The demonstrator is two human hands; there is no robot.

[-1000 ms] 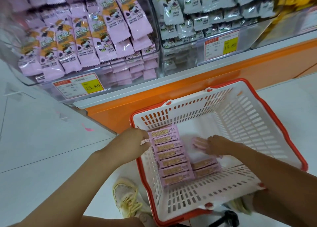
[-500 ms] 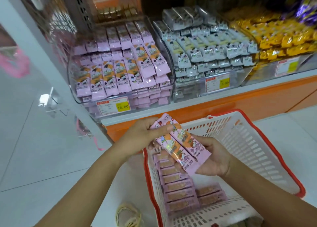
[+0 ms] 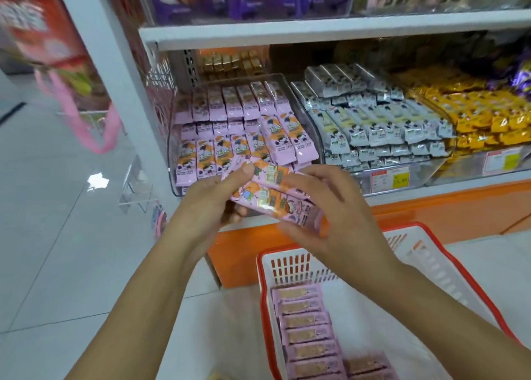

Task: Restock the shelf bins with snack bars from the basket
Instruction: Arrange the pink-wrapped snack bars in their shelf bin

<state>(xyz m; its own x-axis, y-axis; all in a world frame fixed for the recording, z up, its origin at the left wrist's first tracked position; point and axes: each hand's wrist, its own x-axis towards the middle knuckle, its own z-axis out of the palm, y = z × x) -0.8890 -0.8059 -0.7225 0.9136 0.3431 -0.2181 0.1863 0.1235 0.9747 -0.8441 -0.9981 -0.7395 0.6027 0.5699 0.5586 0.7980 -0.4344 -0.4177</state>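
Both hands hold a small bunch of pink snack bars (image 3: 270, 193) just in front of the clear shelf bin (image 3: 304, 115) of matching pink bars. My left hand (image 3: 212, 204) pinches the bunch's left end, thumb on top. My right hand (image 3: 324, 207) curls over its right end from above, hiding part of it. Below, the white basket with a red rim (image 3: 260, 287) stands on the floor with several pink bars (image 3: 307, 336) lying face down in a row along its left side.
To the right of the pink bin sit a bin of grey-and-white bars (image 3: 382, 127) and a bin of yellow packs (image 3: 474, 115). An upper shelf (image 3: 316, 29) overhangs the bins. An orange shelf base (image 3: 431, 216) runs behind the basket. White floor tiles (image 3: 57, 236) lie left.
The bunch of bars has come up from just above the basket to the front of the pink bin. My right hand has shifted from under the bars to over them. The view has tilted upward.
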